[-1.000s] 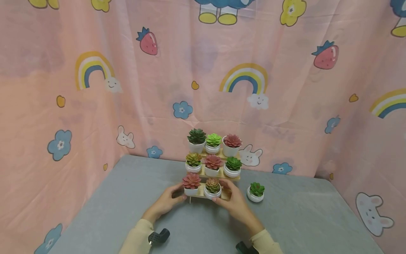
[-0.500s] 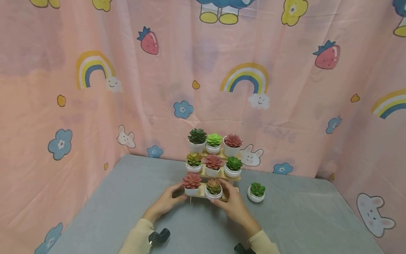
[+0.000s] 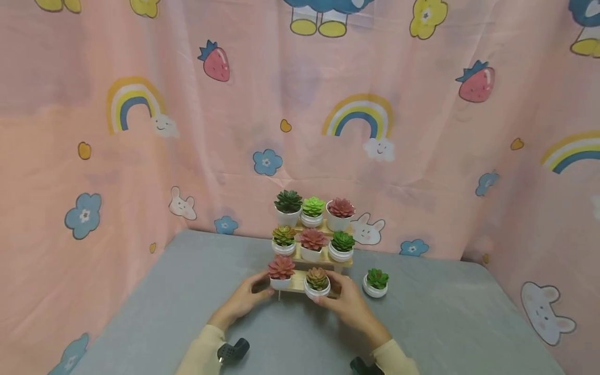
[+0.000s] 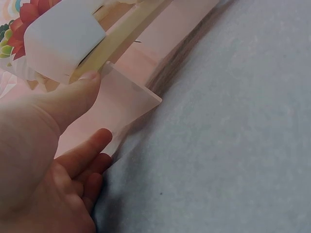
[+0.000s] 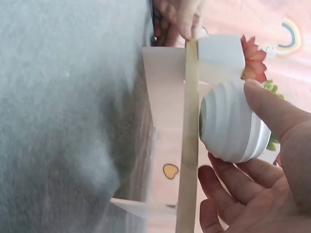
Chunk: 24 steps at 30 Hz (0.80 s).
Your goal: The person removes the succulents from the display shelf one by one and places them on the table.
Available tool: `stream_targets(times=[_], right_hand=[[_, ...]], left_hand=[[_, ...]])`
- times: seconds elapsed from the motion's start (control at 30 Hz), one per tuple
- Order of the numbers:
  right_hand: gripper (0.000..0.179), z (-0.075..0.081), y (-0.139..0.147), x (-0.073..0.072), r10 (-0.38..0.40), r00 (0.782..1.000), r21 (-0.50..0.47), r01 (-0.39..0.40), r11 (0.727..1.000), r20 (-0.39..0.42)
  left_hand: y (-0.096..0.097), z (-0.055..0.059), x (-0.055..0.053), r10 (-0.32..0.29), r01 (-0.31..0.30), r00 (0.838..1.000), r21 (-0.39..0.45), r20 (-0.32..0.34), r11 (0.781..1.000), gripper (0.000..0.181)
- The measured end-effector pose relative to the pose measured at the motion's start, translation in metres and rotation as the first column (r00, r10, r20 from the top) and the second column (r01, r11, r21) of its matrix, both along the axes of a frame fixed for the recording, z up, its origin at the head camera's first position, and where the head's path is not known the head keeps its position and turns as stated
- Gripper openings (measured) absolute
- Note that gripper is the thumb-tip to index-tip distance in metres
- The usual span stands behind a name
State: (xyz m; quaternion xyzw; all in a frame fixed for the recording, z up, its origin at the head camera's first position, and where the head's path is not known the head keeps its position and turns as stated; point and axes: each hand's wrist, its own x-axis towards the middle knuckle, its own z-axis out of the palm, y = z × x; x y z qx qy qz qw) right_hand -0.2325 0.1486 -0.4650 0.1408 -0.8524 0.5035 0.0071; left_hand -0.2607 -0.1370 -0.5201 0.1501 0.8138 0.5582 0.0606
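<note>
My right hand point(image 3: 349, 302) pinches a ribbed white round pot with a reddish-green artificial succulent point(image 3: 316, 282) between thumb and fingers. In the right wrist view, the pot point(image 5: 231, 121) sits right against the lowest board point(image 5: 190, 126) of a three-tier display stand point(image 3: 297, 281). My left hand point(image 3: 244, 298) is at that board's left end, thumb against its edge beside a square-potted red succulent point(image 3: 280, 271). In the left wrist view, the other fingers point(image 4: 95, 143) lie loosely bent near the stand's pale side panel point(image 4: 124, 94).
Potted succulents fill the middle tier, including a red one point(image 3: 311, 242), and the top tier, including a dark green one point(image 3: 288, 204). Another green succulent point(image 3: 375, 283) stands on the grey table point(image 3: 450, 312), right of the stand. A pink patterned curtain point(image 3: 234, 130) hangs behind.
My right hand has shifted the reddish-green succulent slightly right and toward me, widening the gap to the red one on the lowest board. My left hand stays at the stand's end.
</note>
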Motion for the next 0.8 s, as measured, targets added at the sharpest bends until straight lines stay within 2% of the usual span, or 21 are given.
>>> stream_targets(times=[0.1, 0.3, 0.43, 0.6, 0.8], right_hand=[[0.067, 0.004, 0.004, 0.002, 0.022, 1.000, -0.003, -0.022, 1.000, 0.009], [0.064, 0.013, 0.010, 0.009, -0.043, 0.999, 0.022, 0.043, 0.999, 0.010], [0.063, 0.019, 0.016, 0.010, -0.056, 0.998, 0.063, 0.057, 0.996, -0.016], [0.063, 0.024, 0.030, 0.014, -0.080, 0.995, 0.087, 0.085, 0.993, -0.053], [0.066, 0.027, 0.054, 0.021, -0.094, 0.994, 0.100, 0.099, 0.990, -0.049]], left_hand=[[-0.002, 0.001, 0.001, -0.005, 0.005, 1.000, -0.004, -0.017, 1.000, 0.061], [0.000, -0.001, -0.001, -0.004, 0.004, 1.000, -0.003, -0.005, 1.000, 0.061], [0.000, -0.003, -0.002, 0.008, -0.008, 1.000, 0.001, -0.004, 1.000, 0.061], [0.000, -0.002, -0.002, 0.010, -0.010, 1.000, 0.001, -0.001, 1.000, 0.061], [0.001, -0.003, -0.003, -0.006, 0.006, 1.000, 0.001, -0.008, 1.000, 0.061]])
